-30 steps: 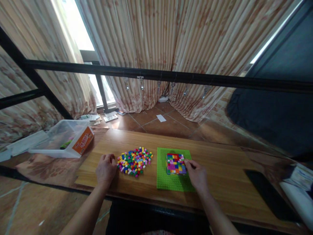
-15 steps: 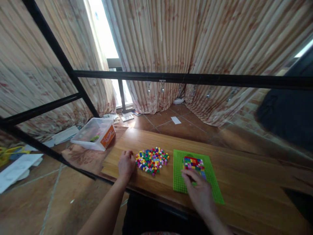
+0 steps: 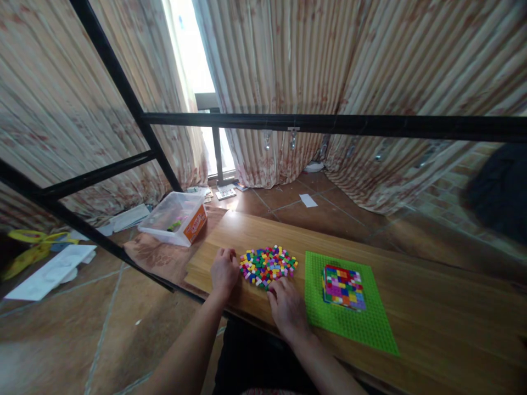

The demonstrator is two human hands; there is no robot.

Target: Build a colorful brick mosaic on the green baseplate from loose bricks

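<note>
A heap of small multicoloured toy bricks (image 3: 269, 264) lies on the wooden table. At its left edge rests my left hand (image 3: 224, 271), fingers curled in; whatever they may hold is hidden. My right hand (image 3: 287, 308) is at the near edge of the heap, with thumb and fingers bent together over the bricks. What its fingertips grip is too small to make out. Right of the heap lies a green studded baseplate (image 3: 376, 332). A low rectangular block of mixed coloured bricks (image 3: 343, 287) stands on it, apart from both hands.
The wooden tabletop (image 3: 432, 318) runs to the right. A clear plastic box (image 3: 162, 224) with an orange label stands beyond the table's left end. A black metal bar (image 3: 255, 120) crosses behind the table, in front of patterned curtains (image 3: 272, 60).
My right hand has moved left, from the brick block on the baseplate to the heap. The left hand stays beside the heap. The whole view has shifted slightly.
</note>
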